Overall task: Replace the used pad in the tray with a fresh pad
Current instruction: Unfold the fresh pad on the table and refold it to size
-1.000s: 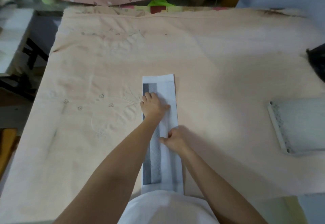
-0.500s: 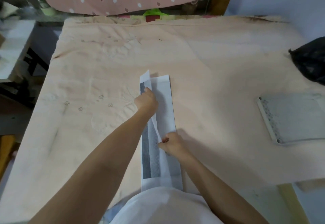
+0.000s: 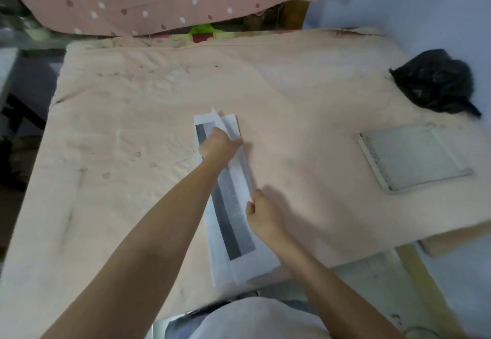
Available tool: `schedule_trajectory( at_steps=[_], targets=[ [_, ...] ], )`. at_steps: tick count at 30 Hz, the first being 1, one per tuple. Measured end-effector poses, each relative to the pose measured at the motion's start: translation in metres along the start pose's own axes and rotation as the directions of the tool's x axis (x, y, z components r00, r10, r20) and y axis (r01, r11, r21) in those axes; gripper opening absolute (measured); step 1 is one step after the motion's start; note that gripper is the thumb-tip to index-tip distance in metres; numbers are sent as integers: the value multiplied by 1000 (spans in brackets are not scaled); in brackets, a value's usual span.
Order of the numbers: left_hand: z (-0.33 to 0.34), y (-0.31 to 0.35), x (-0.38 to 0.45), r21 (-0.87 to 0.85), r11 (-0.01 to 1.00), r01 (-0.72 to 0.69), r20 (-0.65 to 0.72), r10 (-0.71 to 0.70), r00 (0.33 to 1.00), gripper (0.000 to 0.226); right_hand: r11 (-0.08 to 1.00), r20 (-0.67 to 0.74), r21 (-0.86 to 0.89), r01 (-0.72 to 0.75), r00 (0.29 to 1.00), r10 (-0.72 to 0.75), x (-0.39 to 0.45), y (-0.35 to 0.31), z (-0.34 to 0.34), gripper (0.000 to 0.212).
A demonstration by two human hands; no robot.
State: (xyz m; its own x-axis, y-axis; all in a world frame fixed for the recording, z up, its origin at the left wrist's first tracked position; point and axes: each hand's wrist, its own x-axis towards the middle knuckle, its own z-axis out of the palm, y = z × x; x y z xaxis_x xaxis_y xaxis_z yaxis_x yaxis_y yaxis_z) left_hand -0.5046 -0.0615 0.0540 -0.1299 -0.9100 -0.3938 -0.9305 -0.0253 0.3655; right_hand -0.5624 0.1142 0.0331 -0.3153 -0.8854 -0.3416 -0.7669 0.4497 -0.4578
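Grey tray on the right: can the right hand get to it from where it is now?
Probably yes. Only bare peach cloth lies between the right hand and the grey tray. That hand is pinching the white pad, so it must let go first.

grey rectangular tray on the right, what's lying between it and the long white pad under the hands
Nothing: in the head view, only bare peach cloth lies between the grey rectangular tray and the long white pad.

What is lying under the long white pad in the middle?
Under the white pad lies the peach cloth over the table. A grey strip shows inside. Whatever lies directly beneath the pad is hidden.
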Motion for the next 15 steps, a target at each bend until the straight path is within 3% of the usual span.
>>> schedule_trajectory(
  at_steps=[2,5,15],
  targets=[
    [7,9,-6,76,997,-19,52,15,999,74,1000,-34,-16,-1,999,0,-4,1,-6,10],
    [20,22,-6,136,989,-63,75,53,996,58,999,-72,-32,-23,997,21,-8,4,-15,19],
    [30,101,-9,-20,991,-133,89,134,987,55,988,-284,57,-144,946,155,-8,60,-56,22]
  ],
)
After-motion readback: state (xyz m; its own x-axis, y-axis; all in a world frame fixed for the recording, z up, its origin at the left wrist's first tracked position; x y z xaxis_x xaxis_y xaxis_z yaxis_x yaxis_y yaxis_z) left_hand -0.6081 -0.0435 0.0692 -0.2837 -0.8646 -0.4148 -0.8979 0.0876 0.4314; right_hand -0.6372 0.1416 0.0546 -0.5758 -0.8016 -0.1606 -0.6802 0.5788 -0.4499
